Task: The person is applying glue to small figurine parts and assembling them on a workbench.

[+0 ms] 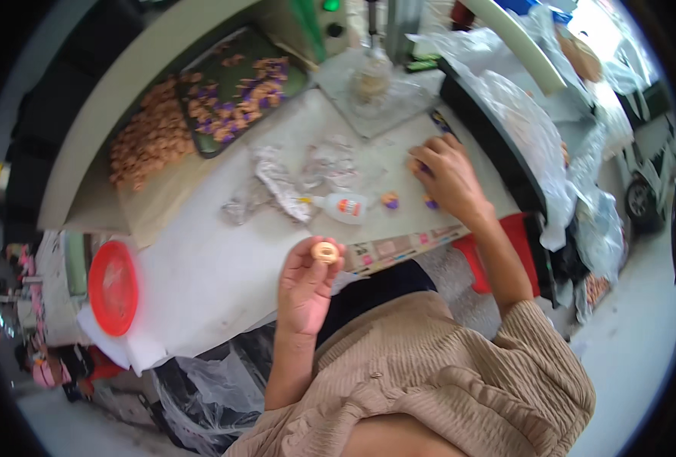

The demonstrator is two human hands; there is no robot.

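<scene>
Holding a peach ring [325, 253] in the left hand [305, 289]

The person's left hand had its thumb and fingers closed on the ring, near the front edge of the white counter [201, 274]. Farther out, the right hand [452, 180] had its fingers curled over a peach-and-purple piece [425, 169]; whether they gripped it or only touched it could not be told. A loose piece [390, 200] of the same colours lay left of that hand, and a second piece [431, 202] lay just beside its palm. Between the hands a white squeeze bottle [345, 207] with a yellow tip lay on its side, next to crumpled sheets [275, 183]. Beyond them a dark tray [266, 47] carried many peach-and-purple pieces, beside a heap of peach pieces [151, 133]. A round red dish [113, 289] sat at the far left; clear plastic bags [521, 122] were bunched at the right.
</scene>
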